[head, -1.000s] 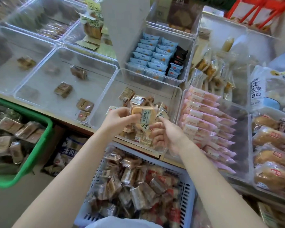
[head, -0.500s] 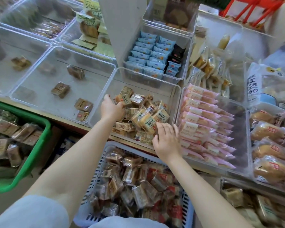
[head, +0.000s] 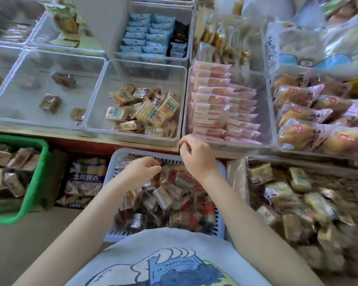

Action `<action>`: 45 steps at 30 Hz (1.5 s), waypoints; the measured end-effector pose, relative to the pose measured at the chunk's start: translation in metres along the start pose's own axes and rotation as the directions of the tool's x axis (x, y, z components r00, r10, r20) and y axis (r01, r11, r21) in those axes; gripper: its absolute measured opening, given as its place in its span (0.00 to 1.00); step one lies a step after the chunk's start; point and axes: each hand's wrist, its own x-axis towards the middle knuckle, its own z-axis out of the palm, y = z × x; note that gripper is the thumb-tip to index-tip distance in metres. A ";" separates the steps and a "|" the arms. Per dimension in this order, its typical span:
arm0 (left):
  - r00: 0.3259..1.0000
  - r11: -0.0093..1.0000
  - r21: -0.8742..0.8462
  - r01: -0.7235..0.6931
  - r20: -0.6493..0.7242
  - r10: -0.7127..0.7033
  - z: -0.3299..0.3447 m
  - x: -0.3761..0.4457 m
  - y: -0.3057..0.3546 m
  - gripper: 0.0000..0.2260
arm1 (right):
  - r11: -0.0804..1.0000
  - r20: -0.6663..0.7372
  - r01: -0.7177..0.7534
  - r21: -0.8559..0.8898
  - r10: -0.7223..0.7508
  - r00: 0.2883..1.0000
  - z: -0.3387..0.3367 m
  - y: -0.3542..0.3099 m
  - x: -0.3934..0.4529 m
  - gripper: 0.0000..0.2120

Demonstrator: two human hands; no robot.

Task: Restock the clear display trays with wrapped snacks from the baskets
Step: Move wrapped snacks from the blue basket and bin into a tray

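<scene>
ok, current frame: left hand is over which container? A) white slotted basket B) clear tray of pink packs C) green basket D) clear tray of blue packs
A: the left hand sits over the white slotted basket, its fingers down among the wrapped snacks piled in it. The green basket lies off to the side, and the pink-pack and blue-pack trays are up on the shelf beyond it.

Wooden shelf edge (head: 50, 136), perhaps daylit.
</scene>
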 end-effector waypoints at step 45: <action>0.952 0.705 -0.670 -0.232 -0.306 0.021 -0.073 0.011 -0.027 0.19 | 0.934 0.230 -0.088 -0.346 0.175 0.957 0.022 -0.049 -0.027 0.31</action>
